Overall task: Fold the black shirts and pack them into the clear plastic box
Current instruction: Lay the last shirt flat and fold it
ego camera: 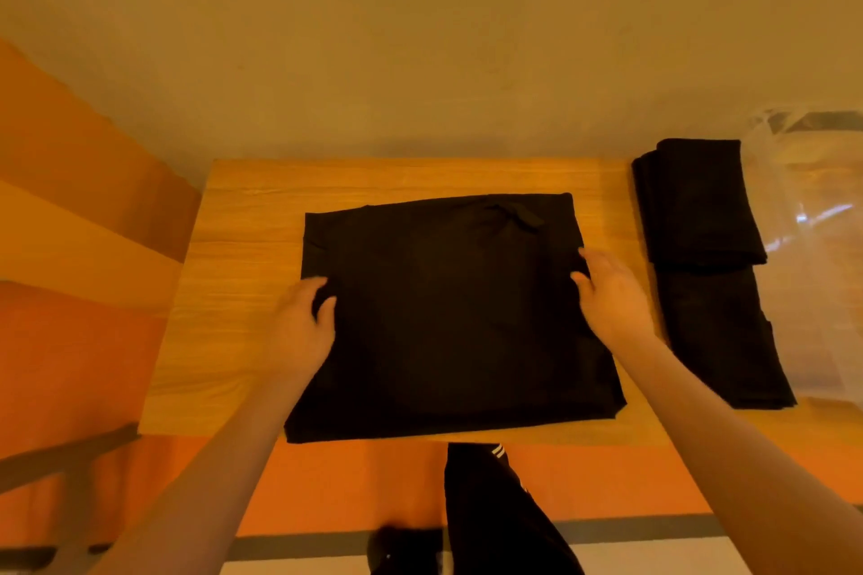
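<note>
Head view, both hands' fingers pinching black shirt (448,317) edges, no legible writing

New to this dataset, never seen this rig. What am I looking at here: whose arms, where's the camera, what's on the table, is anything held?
There is no robot. One wide-angle camera worn on a person's head looks down at their bare hands. A wooden table carries a black shirt, laid flat and partly folded. The left hand pinches the shirt's left edge. The right hand rests at its right edge with fingers spread; whether it grips is unclear. To the right lie folded black shirts, some stacked, and beside them the clear plastic box, partly cut off by the frame. Below the table edge is the person's dark clothing.
</note>
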`<state>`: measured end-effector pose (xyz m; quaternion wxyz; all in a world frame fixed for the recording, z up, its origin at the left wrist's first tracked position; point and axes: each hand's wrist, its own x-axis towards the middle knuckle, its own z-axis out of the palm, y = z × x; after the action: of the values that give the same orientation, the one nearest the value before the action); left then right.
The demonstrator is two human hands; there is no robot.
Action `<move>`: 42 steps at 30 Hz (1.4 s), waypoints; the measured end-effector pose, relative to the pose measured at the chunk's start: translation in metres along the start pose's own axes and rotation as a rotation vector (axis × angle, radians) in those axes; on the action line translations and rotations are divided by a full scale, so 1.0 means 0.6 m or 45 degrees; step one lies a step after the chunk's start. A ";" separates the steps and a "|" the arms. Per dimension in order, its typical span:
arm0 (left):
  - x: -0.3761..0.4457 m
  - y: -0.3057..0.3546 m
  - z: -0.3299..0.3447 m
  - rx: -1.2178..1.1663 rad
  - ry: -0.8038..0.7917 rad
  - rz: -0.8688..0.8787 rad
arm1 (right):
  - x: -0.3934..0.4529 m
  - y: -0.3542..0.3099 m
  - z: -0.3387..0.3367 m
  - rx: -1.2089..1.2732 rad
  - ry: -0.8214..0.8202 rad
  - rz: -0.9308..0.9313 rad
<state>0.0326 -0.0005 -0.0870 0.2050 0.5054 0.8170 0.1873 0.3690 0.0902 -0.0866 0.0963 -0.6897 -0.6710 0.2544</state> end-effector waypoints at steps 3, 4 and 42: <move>0.088 0.022 0.037 0.275 -0.121 0.231 | 0.092 -0.036 0.021 -0.210 -0.115 -0.213; 0.115 0.021 0.050 0.379 -0.163 0.250 | 0.120 -0.038 0.031 -0.306 -0.168 -0.257; 0.179 0.096 0.135 0.669 -0.224 0.601 | 0.176 -0.117 0.101 -0.539 -0.169 -0.671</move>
<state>0.0747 0.1283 -0.1419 0.0887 0.7297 0.6773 -0.0312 0.2750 0.1860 -0.1281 -0.0303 -0.4793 -0.8689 0.1202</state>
